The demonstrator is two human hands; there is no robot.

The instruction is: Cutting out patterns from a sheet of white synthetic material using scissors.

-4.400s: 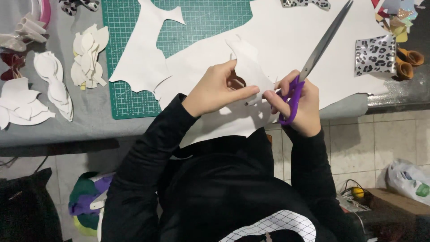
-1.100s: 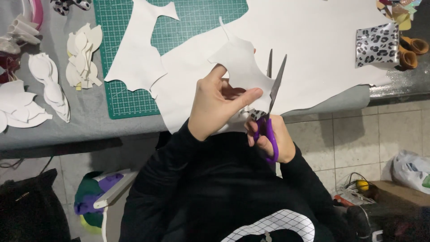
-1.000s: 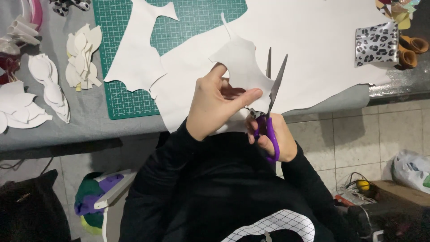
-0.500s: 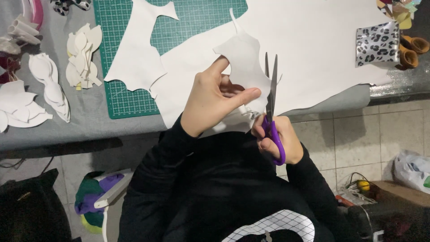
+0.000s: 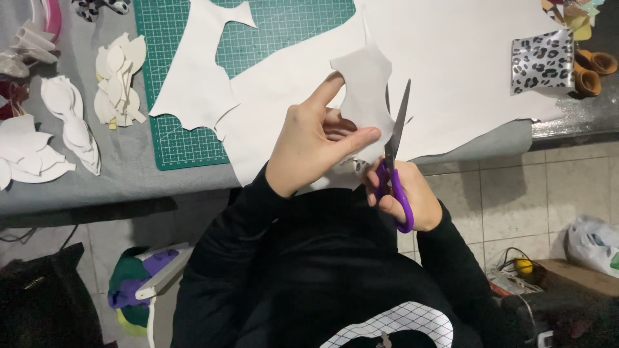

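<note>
Change: since half a second ago the scissors [image 5: 394,151] have tilted slightly, blades almost closed.
Cut-out: white scalloped piece [image 5: 364,90], flat, held above the surface [image 5: 116,187] edge.
Left hand [image 5: 309,138]: grip pinching the cut-out.
Right hand [image 5: 403,196]: grip clenched through the purple handles.
Beneath: large white sheet [image 5: 451,58], green cutting mat [image 5: 277,26].

Purple-handled scissors [image 5: 394,169]; white cut shape [image 5: 365,90]; green gridded mat [image 5: 284,29]; leopard-print piece [image 5: 542,61].
</note>
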